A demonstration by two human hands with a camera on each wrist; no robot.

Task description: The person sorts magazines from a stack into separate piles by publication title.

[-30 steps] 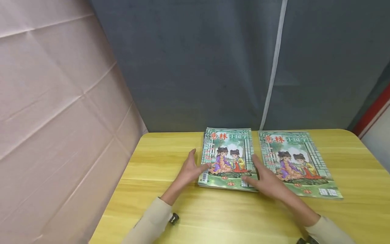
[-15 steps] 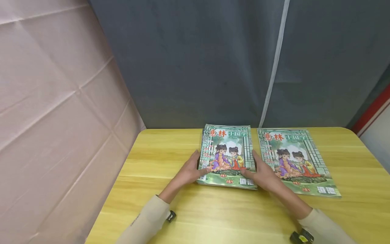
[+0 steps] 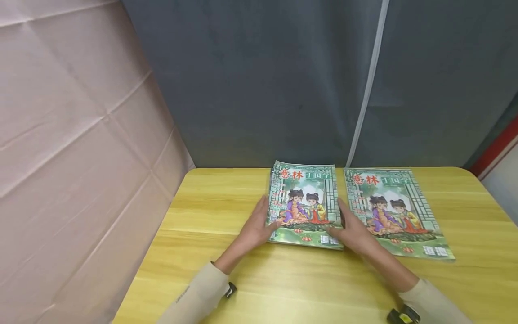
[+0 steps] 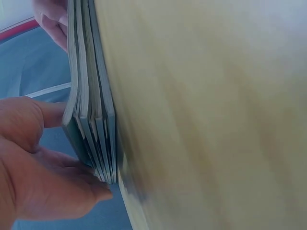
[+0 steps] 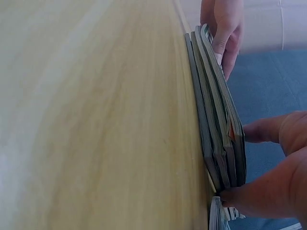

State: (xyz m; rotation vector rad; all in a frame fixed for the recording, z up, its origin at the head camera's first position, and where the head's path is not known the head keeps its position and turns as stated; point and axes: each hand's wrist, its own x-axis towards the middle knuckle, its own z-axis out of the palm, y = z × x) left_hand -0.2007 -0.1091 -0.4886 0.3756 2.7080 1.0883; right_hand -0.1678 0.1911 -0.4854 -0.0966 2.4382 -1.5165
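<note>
A stack of several magazines (image 3: 305,202), with two cartoon children on the green top cover, lies near the back of the table. From its left side my left hand (image 3: 256,226) holds it, thumb on the cover and fingers along the side edge. My right hand (image 3: 356,231) grips the opposite side in the same way. The left wrist view shows the layered page edges of the stack (image 4: 88,76), slightly fanned. In the right wrist view, the thumb of my right hand (image 5: 283,167) touches the top cover, and its fingers reach the stack's corner.
Another magazine (image 3: 398,216) with the same cover lies just right of the stack, close to my right hand. The yellow wood-grain table (image 3: 299,283) ends at a dark curtain (image 3: 259,85) behind. A pale cloth (image 3: 77,148) hangs on the left.
My left hand has closed in from beside the stack, its fingers now against the side edge. The right hand's hold has settled at the right edge. The view has shifted slightly.
</note>
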